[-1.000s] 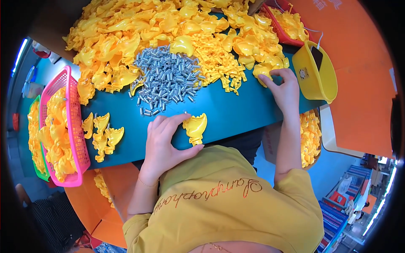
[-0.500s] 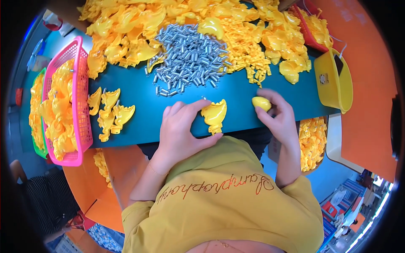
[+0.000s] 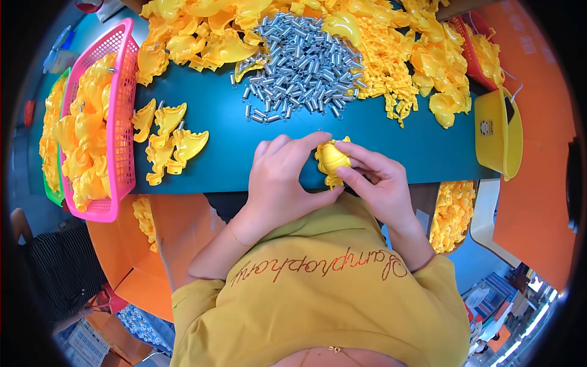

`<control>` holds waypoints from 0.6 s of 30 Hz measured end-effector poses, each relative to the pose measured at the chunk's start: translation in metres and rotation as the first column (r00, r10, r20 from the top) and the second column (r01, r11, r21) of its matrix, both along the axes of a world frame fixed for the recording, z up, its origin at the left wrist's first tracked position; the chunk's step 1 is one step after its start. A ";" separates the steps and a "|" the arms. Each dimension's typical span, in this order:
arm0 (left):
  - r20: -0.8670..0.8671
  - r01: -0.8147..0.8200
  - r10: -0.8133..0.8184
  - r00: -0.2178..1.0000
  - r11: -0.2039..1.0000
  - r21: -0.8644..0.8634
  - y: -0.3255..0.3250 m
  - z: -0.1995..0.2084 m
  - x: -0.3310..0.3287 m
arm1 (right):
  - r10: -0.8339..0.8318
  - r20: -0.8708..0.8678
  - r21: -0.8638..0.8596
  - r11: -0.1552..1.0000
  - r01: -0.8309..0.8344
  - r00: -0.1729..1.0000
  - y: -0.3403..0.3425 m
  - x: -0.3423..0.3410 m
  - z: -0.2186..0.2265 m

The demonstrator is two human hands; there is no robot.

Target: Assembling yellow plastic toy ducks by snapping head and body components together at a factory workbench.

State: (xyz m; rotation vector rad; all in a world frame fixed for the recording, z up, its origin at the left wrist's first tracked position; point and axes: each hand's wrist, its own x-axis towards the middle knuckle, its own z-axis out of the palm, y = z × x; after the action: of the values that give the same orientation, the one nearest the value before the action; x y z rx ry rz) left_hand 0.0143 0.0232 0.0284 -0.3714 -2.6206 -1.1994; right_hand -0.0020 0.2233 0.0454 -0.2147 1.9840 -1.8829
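Between thumb and fingers, my left hand [image 3: 275,174] grips a yellow plastic shell piece [image 3: 334,180] by its edges, just above the front of the green table. My right hand [image 3: 380,183] pinches a smooth, rounded yellow plastic piece [image 3: 334,158] and holds it against the shell piece, covering most of it. Whether the two are joined cannot be made out. Left of my hands lie several yellow shell pieces [image 3: 162,147], some with small metal parts in them. Beyond my hands is a heap of small silvery metal cylinders [image 3: 306,67].
Yellow shells [image 3: 202,37] and small yellow parts [image 3: 388,67] are heaped along the far side. A pink basket [image 3: 113,153] of yellow pieces stands left, beside a green one [image 3: 55,197]. At right are a yellow bin [image 3: 498,137] and a red basket [image 3: 471,58]. Another person's striped clothing [image 3: 67,269] shows lower left.
My right hand has moved left and brought the rounded yellow piece onto the shell piece in my left hand. The view has shifted slightly, so the table's contents sit higher.
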 end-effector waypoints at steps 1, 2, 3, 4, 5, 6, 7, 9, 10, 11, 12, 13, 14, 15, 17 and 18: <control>0.002 -0.005 0.005 1.000 1.000 0.004 0.000 -0.001 0.000 | 0.005 0.002 0.004 1.000 -0.005 1.000 -0.001 0.000 0.000; -0.003 -0.001 0.001 1.000 1.000 0.002 0.000 -0.001 0.000 | 0.027 -0.047 0.075 0.997 -0.023 0.999 -0.001 0.001 -0.001; -0.007 0.003 -0.003 1.000 1.000 0.000 0.000 -0.001 0.000 | 0.052 -0.095 0.147 0.988 -0.038 0.994 -0.002 0.001 -0.001; -0.006 -0.002 0.002 1.000 1.000 0.003 -0.001 -0.002 0.001 | 0.057 -0.093 0.150 0.988 -0.042 0.994 -0.002 0.002 0.000; -0.006 -0.002 0.002 1.000 1.000 0.010 -0.001 -0.002 0.001 | 0.063 -0.121 0.173 0.984 -0.041 0.991 -0.003 0.002 0.001; -0.006 -0.002 0.002 1.000 1.000 0.017 -0.001 -0.002 0.001 | 0.069 -0.149 0.195 0.980 -0.040 0.986 -0.004 0.002 0.002; -0.007 -0.006 0.006 1.000 1.000 0.021 -0.001 -0.002 0.001 | 0.074 -0.149 0.199 0.979 -0.044 0.986 -0.005 0.002 0.002; 0.014 0.001 -0.001 1.000 1.000 0.003 -0.002 -0.001 0.001 | 0.029 -0.174 0.174 0.985 0.002 0.984 -0.006 0.002 0.000; 0.013 -0.002 0.001 1.000 1.000 0.006 -0.001 -0.001 0.001 | 0.032 -0.175 0.176 0.984 -0.001 0.984 -0.009 0.002 0.002; 0.020 -0.001 0.001 1.000 1.000 0.017 -0.002 -0.002 0.001 | 0.006 -0.179 0.163 0.986 0.023 0.984 -0.012 0.001 0.005; 0.027 -0.001 0.000 1.000 1.000 0.029 -0.002 -0.002 0.001 | -0.019 -0.182 0.150 0.988 0.047 0.983 -0.015 0.001 0.007; 0.027 -0.007 0.006 1.000 1.000 0.029 -0.002 -0.003 0.001 | -0.014 -0.182 0.150 0.988 0.042 0.983 -0.015 0.002 0.007; 0.020 -0.004 0.003 1.000 0.999 0.039 -0.002 -0.003 0.001 | -0.022 -0.127 0.147 0.988 0.040 0.992 -0.014 0.002 0.008; 0.014 -0.001 0.000 1.000 0.999 0.049 -0.002 -0.003 0.001 | -0.029 -0.071 0.145 0.989 0.039 0.997 -0.014 0.002 0.009; 0.032 0.001 -0.003 0.999 0.999 0.047 -0.003 -0.001 0.001 | -0.039 -0.063 0.163 0.985 0.049 0.997 -0.014 0.005 0.008; 0.053 0.009 -0.012 0.999 0.999 0.044 -0.003 0.000 0.001 | -0.055 -0.053 0.179 0.982 0.064 0.997 -0.013 0.006 0.008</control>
State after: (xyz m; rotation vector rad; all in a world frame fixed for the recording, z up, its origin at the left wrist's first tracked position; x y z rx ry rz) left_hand 0.0158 0.0204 0.0287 -0.3504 -2.6352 -1.2845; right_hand 0.0036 0.2098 0.0536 -0.1515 2.2014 -1.7341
